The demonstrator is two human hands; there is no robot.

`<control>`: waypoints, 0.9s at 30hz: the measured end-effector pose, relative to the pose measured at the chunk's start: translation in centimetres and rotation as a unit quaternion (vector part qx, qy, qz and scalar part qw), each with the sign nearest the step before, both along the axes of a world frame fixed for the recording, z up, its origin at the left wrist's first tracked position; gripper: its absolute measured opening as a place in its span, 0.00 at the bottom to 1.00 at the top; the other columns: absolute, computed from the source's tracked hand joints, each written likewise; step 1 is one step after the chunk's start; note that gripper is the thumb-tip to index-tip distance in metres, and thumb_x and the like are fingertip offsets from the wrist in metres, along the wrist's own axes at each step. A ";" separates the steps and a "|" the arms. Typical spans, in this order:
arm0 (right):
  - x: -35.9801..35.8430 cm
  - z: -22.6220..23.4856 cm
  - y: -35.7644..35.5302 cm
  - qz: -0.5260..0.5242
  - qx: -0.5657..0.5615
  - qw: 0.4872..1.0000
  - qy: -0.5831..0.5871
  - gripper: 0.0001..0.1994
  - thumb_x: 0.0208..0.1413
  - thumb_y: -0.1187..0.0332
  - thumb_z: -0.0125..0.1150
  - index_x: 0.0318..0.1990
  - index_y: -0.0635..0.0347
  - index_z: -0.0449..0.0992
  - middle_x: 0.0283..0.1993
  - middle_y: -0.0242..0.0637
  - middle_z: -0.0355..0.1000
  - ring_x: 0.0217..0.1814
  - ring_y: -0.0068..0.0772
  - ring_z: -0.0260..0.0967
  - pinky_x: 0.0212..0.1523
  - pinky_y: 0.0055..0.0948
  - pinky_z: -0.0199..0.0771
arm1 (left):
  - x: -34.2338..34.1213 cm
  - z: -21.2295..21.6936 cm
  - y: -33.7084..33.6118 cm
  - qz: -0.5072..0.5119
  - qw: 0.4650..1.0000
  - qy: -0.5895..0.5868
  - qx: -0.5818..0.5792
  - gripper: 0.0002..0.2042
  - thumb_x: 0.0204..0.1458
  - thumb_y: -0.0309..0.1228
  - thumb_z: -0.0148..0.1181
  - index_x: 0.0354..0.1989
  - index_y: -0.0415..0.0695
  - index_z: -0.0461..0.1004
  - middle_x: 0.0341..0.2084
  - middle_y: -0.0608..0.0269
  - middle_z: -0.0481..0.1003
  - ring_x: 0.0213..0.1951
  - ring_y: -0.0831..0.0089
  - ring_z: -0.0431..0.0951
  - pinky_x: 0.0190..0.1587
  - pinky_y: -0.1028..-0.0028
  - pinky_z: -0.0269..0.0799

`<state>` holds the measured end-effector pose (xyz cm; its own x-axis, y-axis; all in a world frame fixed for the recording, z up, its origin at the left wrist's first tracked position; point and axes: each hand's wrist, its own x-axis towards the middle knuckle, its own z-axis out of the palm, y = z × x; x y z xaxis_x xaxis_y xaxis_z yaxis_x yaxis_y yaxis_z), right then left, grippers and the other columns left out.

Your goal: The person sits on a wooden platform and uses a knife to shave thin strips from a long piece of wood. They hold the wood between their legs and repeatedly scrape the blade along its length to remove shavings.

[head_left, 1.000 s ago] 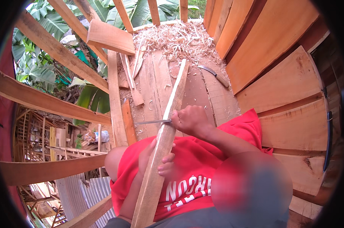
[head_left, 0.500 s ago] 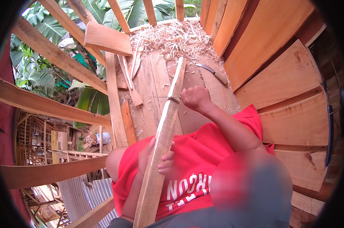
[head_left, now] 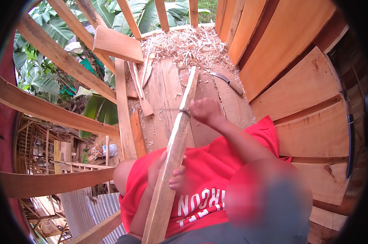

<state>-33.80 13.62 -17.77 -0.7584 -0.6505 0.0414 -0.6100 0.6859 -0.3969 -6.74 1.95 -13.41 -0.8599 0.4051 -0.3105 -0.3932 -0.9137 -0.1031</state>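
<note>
- Left grip (head_left: 154, 173): wrapped round 1 wooden bar (head_left: 174, 154), far end over floor (head_left: 228, 103) middle.
- Right grip (head_left: 206, 110): fist on 1 blade (head_left: 184, 111), crossing bar.
- 1 knife (head_left: 235, 87) on floor, near right edge.
- 1 shavings heap (head_left: 188, 42), far edge.

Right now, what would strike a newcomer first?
A long, pale wooden bar slants up the middle in the left grip; the right grip holds a thin grey blade across it. Curly pale wood shavings lie heaped beyond, with a curved, wooden-handled knife right of the bar's tip.
</note>
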 end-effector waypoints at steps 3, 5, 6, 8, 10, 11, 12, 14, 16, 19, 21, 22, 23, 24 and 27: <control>-1.0 -2.1 0.5 -0.011 -0.057 0.997 0.059 0.27 0.62 0.55 0.44 0.16 0.62 0.78 0.16 0.50 0.72 0.20 0.54 0.74 0.25 0.51 0.75 | -0.6 -0.1 -0.1 0.008 1.000 -0.013 0.021 0.33 0.66 0.57 0.38 0.64 0.39 0.61 0.27 0.58 0.65 0.20 0.70 0.66 0.23 0.70 0.66; 1.2 0.0 -0.1 0.054 -0.039 0.997 0.050 0.27 0.62 0.55 0.44 0.16 0.61 0.78 0.16 0.49 0.72 0.19 0.54 0.74 0.26 0.49 0.76 | 0.1 -0.6 -0.6 0.005 1.000 0.010 0.008 0.33 0.66 0.57 0.38 0.65 0.39 0.61 0.27 0.58 0.65 0.21 0.70 0.66 0.23 0.70 0.67; 1.5 0.1 -0.1 0.066 -0.045 0.996 0.046 0.27 0.62 0.56 0.44 0.16 0.61 0.78 0.16 0.49 0.72 0.19 0.53 0.74 0.26 0.49 0.77 | 0.2 -0.6 -0.7 -0.001 1.000 0.022 0.001 0.33 0.66 0.57 0.38 0.65 0.39 0.61 0.27 0.58 0.64 0.21 0.70 0.66 0.23 0.70 0.67; 1.5 0.1 -0.2 0.090 -0.057 0.994 0.038 0.27 0.62 0.56 0.44 0.16 0.61 0.78 0.17 0.50 0.73 0.20 0.53 0.75 0.27 0.49 0.77 | -0.3 -0.4 -0.6 -0.003 1.000 0.014 -0.001 0.33 0.66 0.57 0.38 0.65 0.39 0.61 0.27 0.58 0.64 0.21 0.70 0.65 0.23 0.70 0.67; -0.8 -2.8 0.0 -0.043 -0.054 0.996 0.054 0.27 0.62 0.56 0.44 0.16 0.61 0.78 0.17 0.50 0.73 0.21 0.54 0.75 0.28 0.51 0.77 | -0.2 0.0 -0.1 -0.008 1.000 -0.010 -0.002 0.32 0.66 0.57 0.38 0.63 0.39 0.62 0.27 0.59 0.65 0.20 0.70 0.65 0.22 0.70 0.66; -0.9 -3.8 0.4 -0.048 -0.075 0.994 0.066 0.27 0.62 0.56 0.44 0.15 0.61 0.77 0.17 0.50 0.73 0.21 0.55 0.74 0.28 0.52 0.77 | -0.6 0.2 -0.1 -0.005 1.000 -0.022 -0.002 0.31 0.66 0.57 0.38 0.62 0.39 0.63 0.26 0.59 0.66 0.20 0.71 0.65 0.21 0.71 0.65; -1.3 -4.0 0.2 -0.047 -0.100 0.990 0.083 0.27 0.62 0.55 0.44 0.15 0.61 0.77 0.17 0.50 0.73 0.21 0.55 0.74 0.28 0.52 0.77 | -1.1 0.4 -0.2 0.002 1.000 -0.030 -0.005 0.31 0.66 0.56 0.39 0.61 0.39 0.64 0.26 0.59 0.66 0.19 0.71 0.65 0.21 0.72 0.63; 1.6 -0.7 -0.4 0.015 -0.076 0.996 0.051 0.27 0.62 0.56 0.43 0.16 0.61 0.78 0.17 0.50 0.73 0.21 0.54 0.75 0.28 0.51 0.77 | -0.1 -0.3 -0.8 0.005 1.000 0.001 0.003 0.32 0.66 0.57 0.39 0.62 0.39 0.62 0.27 0.59 0.65 0.20 0.70 0.65 0.22 0.70 0.66; 2.6 -0.2 -0.2 0.143 -0.083 0.986 0.034 0.27 0.63 0.56 0.42 0.17 0.61 0.79 0.17 0.51 0.73 0.22 0.53 0.75 0.27 0.51 0.77 | -0.1 -0.5 -0.9 -0.001 1.000 0.013 0.001 0.33 0.66 0.58 0.39 0.63 0.38 0.61 0.27 0.59 0.65 0.21 0.70 0.66 0.23 0.70 0.67; -1.6 -3.3 0.1 0.028 -0.100 0.992 0.076 0.27 0.62 0.55 0.43 0.15 0.59 0.76 0.15 0.49 0.71 0.20 0.53 0.74 0.26 0.50 0.76 | 0.2 -0.4 -0.4 -0.009 1.000 -0.001 -0.003 0.33 0.66 0.57 0.39 0.63 0.38 0.61 0.28 0.58 0.65 0.21 0.70 0.67 0.24 0.70 0.67; -1.2 -3.5 -0.4 -0.029 -0.097 0.990 0.094 0.27 0.62 0.56 0.44 0.13 0.58 0.75 0.15 0.48 0.71 0.17 0.53 0.72 0.25 0.50 0.75 | -0.3 -0.7 -0.6 0.006 1.000 0.000 0.002 0.33 0.66 0.57 0.40 0.63 0.38 0.61 0.28 0.58 0.65 0.21 0.70 0.67 0.24 0.70 0.67; 0.1 -2.5 -0.6 0.037 -0.094 0.992 0.078 0.27 0.62 0.56 0.44 0.14 0.59 0.76 0.16 0.48 0.72 0.17 0.53 0.72 0.25 0.50 0.75 | -0.2 -0.7 -0.8 0.006 1.000 0.010 0.001 0.32 0.66 0.57 0.39 0.63 0.38 0.61 0.28 0.58 0.65 0.21 0.70 0.67 0.23 0.70 0.67; 1.4 -1.2 -0.5 0.101 -0.090 0.989 0.062 0.26 0.62 0.56 0.44 0.16 0.59 0.77 0.16 0.48 0.72 0.18 0.53 0.73 0.25 0.50 0.75 | 0.0 -0.5 -0.9 0.004 1.000 0.020 -0.001 0.32 0.66 0.57 0.39 0.63 0.38 0.61 0.28 0.58 0.65 0.21 0.70 0.67 0.23 0.70 0.67; 2.1 -0.6 -0.4 0.161 -0.087 0.982 0.044 0.26 0.62 0.56 0.44 0.17 0.60 0.79 0.17 0.49 0.73 0.18 0.53 0.73 0.24 0.50 0.75 | 0.2 -0.4 -1.0 -0.001 1.000 0.027 -0.005 0.32 0.66 0.57 0.39 0.63 0.38 0.61 0.28 0.58 0.65 0.21 0.70 0.67 0.23 0.70 0.67; -1.8 -3.3 -0.1 0.051 -0.118 0.989 0.077 0.27 0.62 0.56 0.44 0.13 0.58 0.75 0.15 0.48 0.71 0.17 0.53 0.72 0.23 0.50 0.74 | -0.3 0.1 -0.3 -0.018 0.999 -0.002 -0.028 0.32 0.66 0.56 0.38 0.63 0.38 0.61 0.28 0.58 0.65 0.21 0.70 0.67 0.23 0.70 0.67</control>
